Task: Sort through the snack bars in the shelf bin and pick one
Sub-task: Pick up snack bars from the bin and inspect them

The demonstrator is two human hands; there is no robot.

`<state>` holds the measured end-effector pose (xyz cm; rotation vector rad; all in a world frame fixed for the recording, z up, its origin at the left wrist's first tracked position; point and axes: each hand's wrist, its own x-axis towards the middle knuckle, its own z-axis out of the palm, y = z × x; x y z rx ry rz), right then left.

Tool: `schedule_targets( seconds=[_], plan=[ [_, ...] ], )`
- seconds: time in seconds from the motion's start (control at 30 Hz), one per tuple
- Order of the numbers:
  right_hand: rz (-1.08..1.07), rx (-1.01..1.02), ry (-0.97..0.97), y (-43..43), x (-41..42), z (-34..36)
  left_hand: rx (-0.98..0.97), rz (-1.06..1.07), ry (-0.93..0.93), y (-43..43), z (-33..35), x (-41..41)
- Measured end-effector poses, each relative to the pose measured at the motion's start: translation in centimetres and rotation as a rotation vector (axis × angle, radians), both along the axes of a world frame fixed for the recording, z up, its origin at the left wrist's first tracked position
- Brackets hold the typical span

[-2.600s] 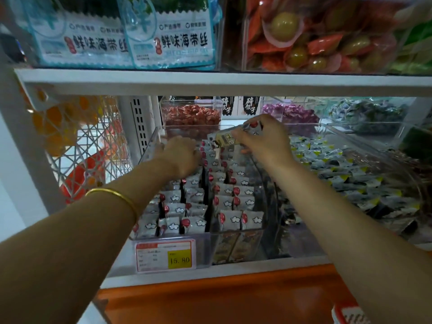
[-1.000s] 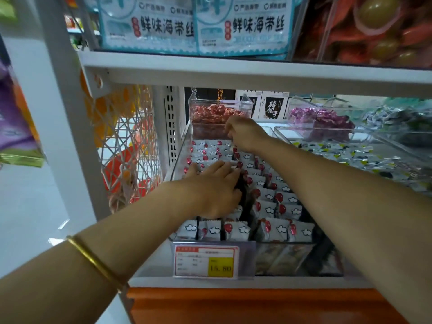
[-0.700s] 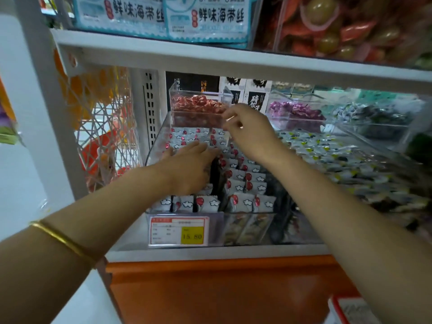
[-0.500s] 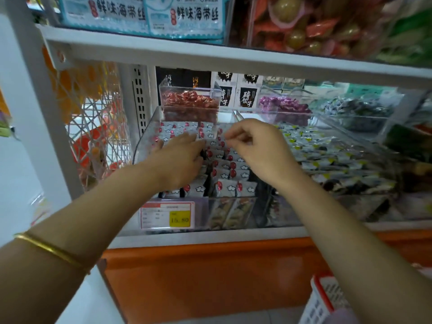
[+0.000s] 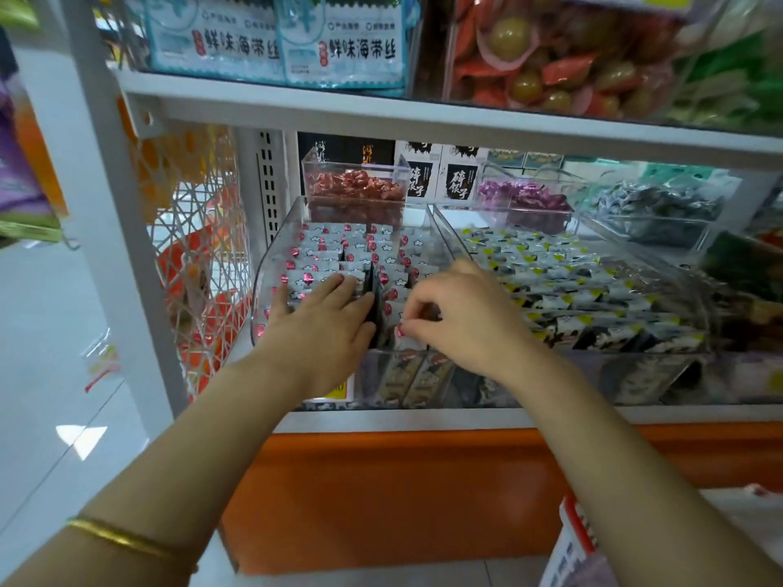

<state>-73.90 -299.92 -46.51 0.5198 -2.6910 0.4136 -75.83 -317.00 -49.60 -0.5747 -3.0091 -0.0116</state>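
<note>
Now: left hand (image 5: 322, 324) flat, fingers straight, pressing snack bars (image 5: 334, 252) in clear bin (image 5: 271, 264), at 9 o'clock of dark divider (image 5: 374, 309). Opposite, right hand (image 5: 462, 324) pinches front bar (image 5: 394, 309) at own 9 o'clock. Advice: lift straight up, left palm steadying neighbours, avoid toppling row.

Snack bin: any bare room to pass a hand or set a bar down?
Free: the dark gap between the two columns of bars, beside the left hand; the white shelf strip between bin and mesh side panel. Crowded: bars fill the rest of the bin; right hand pinches a bar.
</note>
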Motion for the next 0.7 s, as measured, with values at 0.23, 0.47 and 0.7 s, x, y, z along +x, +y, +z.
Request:
schedule_targets(
  seconds=[0.23, 0.47, 0.7],
  plan=[
    [0.115, -0.575, 0.07, 1.0, 0.6, 0.6, -0.032, -0.07, -0.013, -0.4, 0.5, 0.0],
    [-0.013, -0.948, 0.146, 2.2, 1.0, 0.4, 0.519, -0.168, 0.207, 0.1, 2.3, 1.2],
    [-0.02, -1.517, -0.005, 2.3, 1.6, -0.2, 1.032, -0.168, -0.011, 1.2, 3.4, 2.8]
  ],
)
